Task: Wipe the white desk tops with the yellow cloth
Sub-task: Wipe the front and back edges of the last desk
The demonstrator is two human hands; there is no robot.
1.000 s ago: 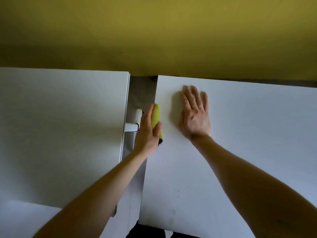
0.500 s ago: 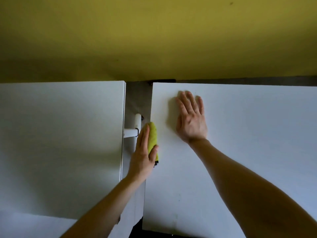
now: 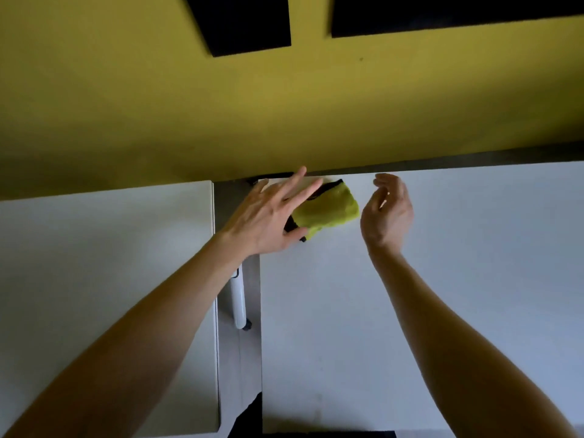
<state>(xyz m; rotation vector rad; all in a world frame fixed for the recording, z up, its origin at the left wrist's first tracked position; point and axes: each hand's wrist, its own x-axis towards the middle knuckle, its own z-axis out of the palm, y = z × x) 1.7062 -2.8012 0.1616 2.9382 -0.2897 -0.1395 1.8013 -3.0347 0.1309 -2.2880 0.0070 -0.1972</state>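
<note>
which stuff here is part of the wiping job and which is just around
Job: yellow cloth with black trim; left white desk top; right white desk top; left hand; right hand.
Just around: white tubular desk leg; black wall panels; yellow wall.

You are standing in what looks like an office or study room. A white left desk top (image 3: pixel 104 279) and right desk top (image 3: pixel 474 279) stand side by side against a yellow wall (image 3: pixel 284 115). A white desk leg (image 3: pixel 237 298) shows between them, and dark panels (image 3: pixel 246 23) are mounted above.
</note>
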